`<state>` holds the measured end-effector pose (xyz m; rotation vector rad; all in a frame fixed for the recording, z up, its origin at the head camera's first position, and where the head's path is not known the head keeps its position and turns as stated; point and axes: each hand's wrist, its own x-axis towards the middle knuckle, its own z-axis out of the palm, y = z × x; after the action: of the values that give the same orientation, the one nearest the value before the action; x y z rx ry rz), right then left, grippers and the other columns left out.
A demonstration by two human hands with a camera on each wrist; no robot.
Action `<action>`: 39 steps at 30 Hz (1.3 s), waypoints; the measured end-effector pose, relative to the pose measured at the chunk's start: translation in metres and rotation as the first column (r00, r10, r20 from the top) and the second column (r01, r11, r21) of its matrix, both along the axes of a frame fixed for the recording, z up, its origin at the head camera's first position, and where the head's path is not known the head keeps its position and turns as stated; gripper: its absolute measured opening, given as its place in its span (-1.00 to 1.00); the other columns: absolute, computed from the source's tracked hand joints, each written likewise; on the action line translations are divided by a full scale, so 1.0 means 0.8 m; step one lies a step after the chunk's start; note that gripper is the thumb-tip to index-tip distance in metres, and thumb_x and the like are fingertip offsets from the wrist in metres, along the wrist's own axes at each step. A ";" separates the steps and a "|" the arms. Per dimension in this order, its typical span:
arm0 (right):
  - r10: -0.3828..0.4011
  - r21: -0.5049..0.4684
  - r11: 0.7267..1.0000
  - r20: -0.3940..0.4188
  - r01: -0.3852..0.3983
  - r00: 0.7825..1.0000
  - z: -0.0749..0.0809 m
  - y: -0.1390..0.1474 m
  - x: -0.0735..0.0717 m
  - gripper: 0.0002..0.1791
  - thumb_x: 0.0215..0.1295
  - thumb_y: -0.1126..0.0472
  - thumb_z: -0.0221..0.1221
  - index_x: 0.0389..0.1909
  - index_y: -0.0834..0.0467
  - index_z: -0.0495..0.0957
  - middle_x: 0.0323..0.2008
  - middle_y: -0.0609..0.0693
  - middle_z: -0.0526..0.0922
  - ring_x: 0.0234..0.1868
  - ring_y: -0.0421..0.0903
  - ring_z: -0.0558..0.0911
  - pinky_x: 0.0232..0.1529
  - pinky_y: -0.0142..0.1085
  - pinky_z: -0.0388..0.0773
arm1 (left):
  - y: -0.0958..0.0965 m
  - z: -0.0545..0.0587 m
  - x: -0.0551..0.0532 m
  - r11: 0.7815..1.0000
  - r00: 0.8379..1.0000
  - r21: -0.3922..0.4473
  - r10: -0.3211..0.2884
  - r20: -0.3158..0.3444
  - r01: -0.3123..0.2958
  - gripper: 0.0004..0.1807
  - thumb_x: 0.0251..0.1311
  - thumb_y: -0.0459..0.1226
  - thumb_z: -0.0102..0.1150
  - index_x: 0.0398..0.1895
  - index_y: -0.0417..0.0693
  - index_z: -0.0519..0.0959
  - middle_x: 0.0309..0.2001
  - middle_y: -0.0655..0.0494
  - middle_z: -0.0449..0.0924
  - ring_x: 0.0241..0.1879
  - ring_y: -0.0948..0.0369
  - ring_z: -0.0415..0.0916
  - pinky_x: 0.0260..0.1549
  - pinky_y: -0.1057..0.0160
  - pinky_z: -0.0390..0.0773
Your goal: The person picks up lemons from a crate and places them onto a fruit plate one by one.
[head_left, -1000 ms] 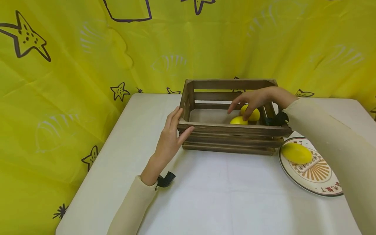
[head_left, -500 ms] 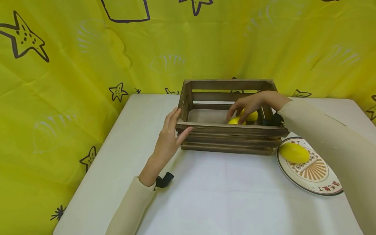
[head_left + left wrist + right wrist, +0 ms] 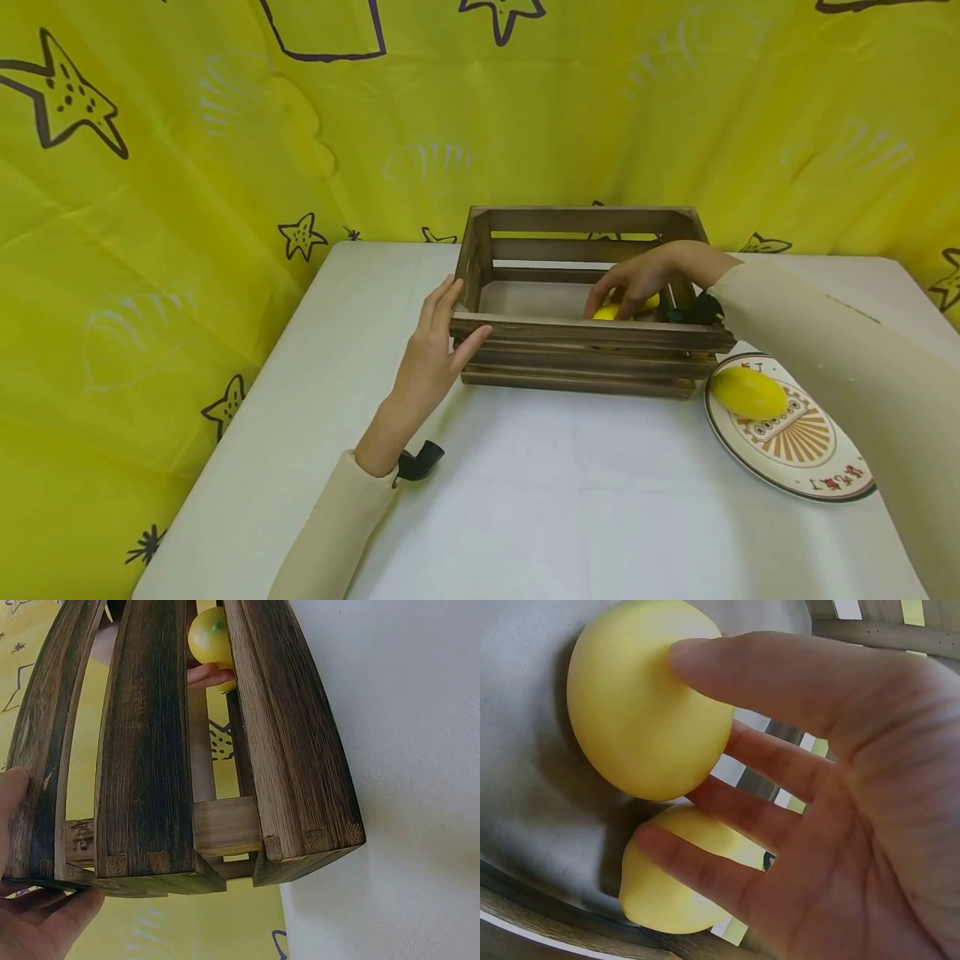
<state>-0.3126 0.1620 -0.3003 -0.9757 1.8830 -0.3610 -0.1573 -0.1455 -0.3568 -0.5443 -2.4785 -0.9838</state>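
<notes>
A brown slatted wooden crate stands toward the back of the table. My left hand holds its left front corner, thumb on the front slat and fingers along the end. In the crate lie two yellow lemons, and my right hand reaches down over them. The right wrist view shows its thumb on one lemon with fingers behind it. Another finger lies across the second lemon. Both are partly covered by the hand in the head view. Through the slats, the left wrist view shows a lemon.
Right of the crate sits a round printed plate carrying another lemon; my right sleeve passes over its edge. A white cloth covers the table. Behind hangs a yellow curtain with starfish drawings.
My right hand has gone lower into the crate and its fingers have closed in on the lemons. The left hand keeps its hold on the corner.
</notes>
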 end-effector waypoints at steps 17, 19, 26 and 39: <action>-0.021 0.067 0.998 0.001 0.020 1.000 0.002 0.001 0.005 -0.49 0.32 0.38 0.12 0.30 0.27 0.37 0.18 0.20 0.37 0.09 0.09 0.32 0.02 -0.20 0.39 | 0.000 0.002 0.000 1.000 1.000 -0.009 -0.003 0.001 0.003 -0.25 0.31 -0.18 0.22 0.43 -0.34 0.15 0.42 -0.23 0.14 0.34 -0.09 0.29 0.12 0.07 0.52; -0.024 0.065 0.998 0.012 0.024 1.000 0.003 0.001 0.005 -0.50 0.32 0.38 0.12 0.30 0.27 0.37 0.14 0.16 0.39 0.05 0.06 0.34 -0.04 -0.23 0.40 | 0.000 0.002 0.000 1.000 1.000 -0.013 0.000 0.000 0.000 -0.25 0.31 -0.17 0.22 0.43 -0.34 0.15 0.42 -0.23 0.15 0.34 -0.09 0.30 0.11 0.07 0.52; -0.092 0.102 0.992 0.117 0.081 0.989 0.001 0.001 0.007 -0.56 0.36 0.32 0.14 0.25 0.21 0.40 0.01 0.06 0.41 -0.12 -0.08 0.41 -0.21 -0.31 0.47 | 0.000 0.001 -0.001 1.000 1.000 -0.017 0.004 -0.002 -0.005 -0.26 0.32 -0.17 0.21 0.43 -0.34 0.15 0.41 -0.23 0.15 0.30 -0.11 0.35 0.11 0.08 0.53; -0.127 0.131 0.986 0.179 0.104 0.976 -0.002 0.004 0.008 -0.51 0.40 0.30 0.09 0.33 0.17 0.34 0.23 0.13 0.37 0.05 -0.05 0.45 -0.04 -0.21 0.57 | 0.001 0.001 0.001 1.000 1.000 -0.012 0.006 -0.004 -0.006 -0.25 0.31 -0.17 0.22 0.43 -0.33 0.15 0.41 -0.22 0.15 0.31 -0.10 0.33 0.11 0.08 0.52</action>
<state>-0.3065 0.1648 -0.3017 -0.7276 1.7724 -0.3885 -0.1566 -0.1448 -0.3559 -0.5414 -2.4823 -0.9650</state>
